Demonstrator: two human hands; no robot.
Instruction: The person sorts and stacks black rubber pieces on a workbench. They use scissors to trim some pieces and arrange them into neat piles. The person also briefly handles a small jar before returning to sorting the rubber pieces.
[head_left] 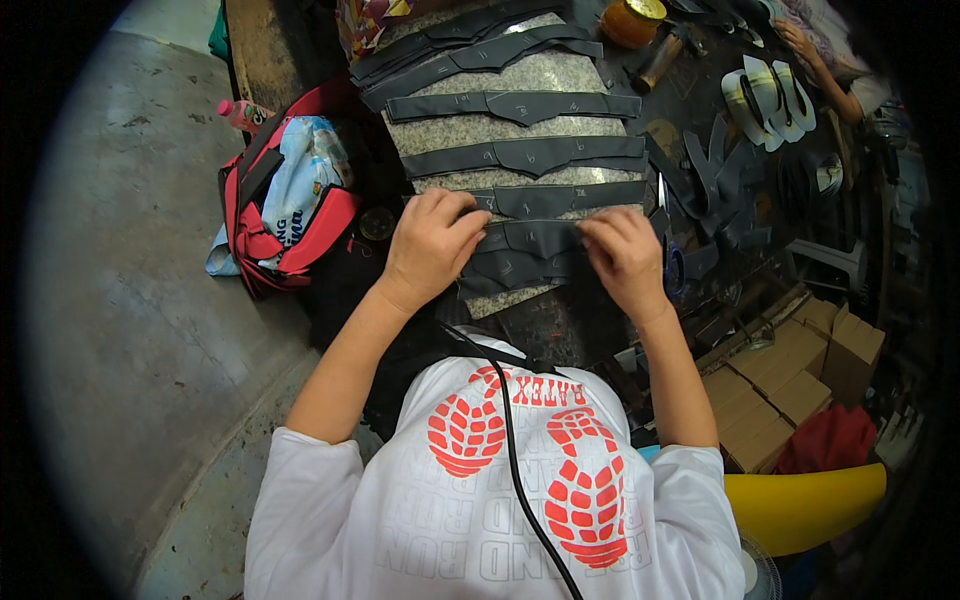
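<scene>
In your head view, the strip (537,238), near the slab's (450,136) 6 o'clock end, looks light and pliable, so take its ends: your right hand's (628,252) fingers seem pinched on it at 3 o'clock, your left hand's (425,250), at 9, I can't tell.

Slab (505,303) on table (545,325); strips (515,107) laid across it in rows, left edge toward right. Far edge: several overlapping. Near edge: more overlapping, left hand (430,245) at their left end, right hand (628,260) at their right. Off slab's right edge: loose pieces (712,180) on table. Beyond far right corner: jar (630,28). Left of slab: bag (310,245), bottle (243,115) just behind. Boxes (768,372) right of near right corner.
</scene>
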